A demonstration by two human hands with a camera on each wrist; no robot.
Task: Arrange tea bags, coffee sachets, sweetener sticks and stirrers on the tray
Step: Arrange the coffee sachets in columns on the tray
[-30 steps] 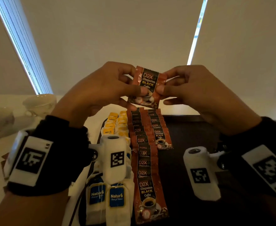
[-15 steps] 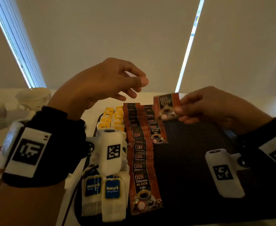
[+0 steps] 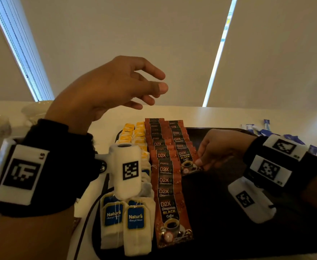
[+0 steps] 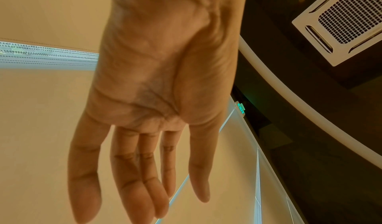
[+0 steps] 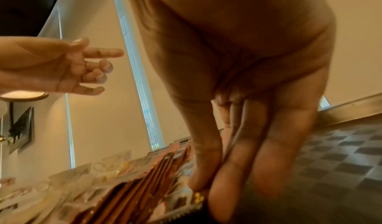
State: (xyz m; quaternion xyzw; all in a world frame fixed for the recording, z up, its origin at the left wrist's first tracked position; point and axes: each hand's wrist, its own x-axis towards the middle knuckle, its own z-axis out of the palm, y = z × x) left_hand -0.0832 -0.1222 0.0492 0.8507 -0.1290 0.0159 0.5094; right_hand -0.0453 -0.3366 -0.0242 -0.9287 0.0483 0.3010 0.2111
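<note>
The coffee sachet (image 3: 188, 162) in hand is a D2X black coffee packet, brown-red foil with a dark printed panel and a cup picture. It lies at the near end of the shorter right-hand column of sachets, on the dark tray (image 3: 229, 231). My right hand (image 3: 217, 149) pinches its right edge, thumb against fingertips (image 5: 203, 183) as the wrist view shows, with the packet low at the tray floor; whether it rests fully flat I cannot tell.

My left hand (image 3: 114, 87) hovers well above the tray, fingers loosely spread, holding nothing; the wrist view confirms a bare palm.

Judgement on the step: the sachet should overlap the one beyond it by the same margin as the long left column (image 3: 166, 177), printed face up, edges parallel to that column and just beside it. I should press it flat before letting go, since the foil is slick and stiff and may slide or spring up off its neighbour.

Materials noted: sachets glossy, crimped at the ends, rectangular. The tray floor shows a woven check texture and a raised rim. Left of the coffee, white paper tea bags (image 3: 125, 220) with blue Natur's tags stand in two rows at the near end, and yellow-tagged tea bags (image 3: 133, 132) at the far end. Beyond the tray on the right, blue-and-white sticks (image 3: 262, 129) lie on the pale table (image 3: 219, 115), not yet arranged. White cups (image 3: 33, 111) stand far left.
</note>
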